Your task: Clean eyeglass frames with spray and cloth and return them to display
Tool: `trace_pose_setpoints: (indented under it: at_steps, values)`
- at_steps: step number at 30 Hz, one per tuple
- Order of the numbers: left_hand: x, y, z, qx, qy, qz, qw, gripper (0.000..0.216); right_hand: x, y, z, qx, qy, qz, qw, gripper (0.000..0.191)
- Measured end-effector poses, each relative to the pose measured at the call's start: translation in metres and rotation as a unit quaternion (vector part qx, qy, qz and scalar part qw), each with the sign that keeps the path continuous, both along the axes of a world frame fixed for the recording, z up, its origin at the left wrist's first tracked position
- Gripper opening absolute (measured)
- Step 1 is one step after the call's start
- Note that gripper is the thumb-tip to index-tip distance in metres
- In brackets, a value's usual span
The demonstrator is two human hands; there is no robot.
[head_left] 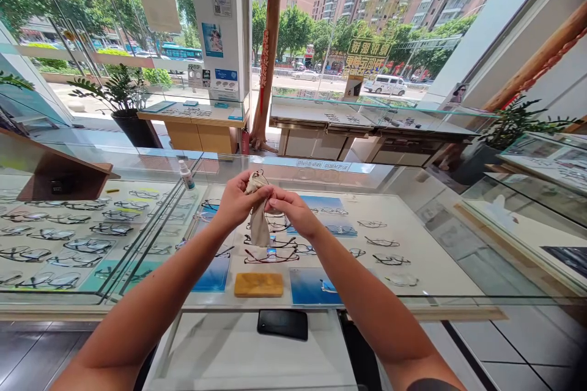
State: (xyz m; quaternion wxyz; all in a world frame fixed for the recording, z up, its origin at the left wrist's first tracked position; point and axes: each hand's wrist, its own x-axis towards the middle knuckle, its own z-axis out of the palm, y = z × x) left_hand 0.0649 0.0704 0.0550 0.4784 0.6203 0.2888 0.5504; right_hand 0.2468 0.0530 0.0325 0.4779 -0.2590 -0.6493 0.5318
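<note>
A small beige cloth pouch (261,227) hangs between my hands above the glass display counter, its gathered neck at the top. My left hand (239,200) is closed around the upper part, with a thin cord loop showing above the fingers. With fingers pinched, my right hand (290,210) grips the pouch's right side near the neck. What the pouch contains, if anything, is hidden. Below it, rows of eyeglasses (271,255) lie in the counter. Nearer me are a yellow-brown rectangular case (258,285) and a black phone (282,324).
A small spray bottle (187,176) stands on the glass to the left, near a brown wooden stand (64,174). More eyeglasses (382,242) are laid out at right. A potted plant (120,101), further display cases (321,116) and a wooden post (267,55) stand beyond.
</note>
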Motion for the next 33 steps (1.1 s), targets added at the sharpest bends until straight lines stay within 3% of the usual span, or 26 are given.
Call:
trace_pose_setpoints:
  at_steps: [8,14,21,25,28,33]
  values:
    - [0.003,-0.004,-0.001,0.031,-0.001,0.079,0.996,0.061,-0.002,-0.002,0.004,0.013,0.014,0.008,1.0,0.04]
    - [0.0,0.012,-0.008,-0.042,-0.062,0.009,0.997,0.059,0.003,0.0,0.005,-0.014,0.048,-0.093,0.994,0.034]
    - [-0.002,0.009,0.003,-0.176,-0.064,-0.097,0.978,0.042,0.01,0.001,0.014,-0.043,0.121,-0.158,0.979,0.032]
    - [-0.004,0.01,0.005,-0.212,-0.033,-0.093,0.972,0.047,0.013,0.002,0.017,-0.039,0.136,-0.172,0.975,0.032]
    - [-0.006,0.012,0.003,-0.224,0.016,-0.078,0.971,0.053,0.016,0.003,0.018,-0.038,0.145,-0.188,0.971,0.032]
    - [-0.009,0.011,0.002,-0.179,0.066,-0.096,0.977,0.043,0.022,0.005,0.018,-0.031,0.151,-0.209,0.966,0.029]
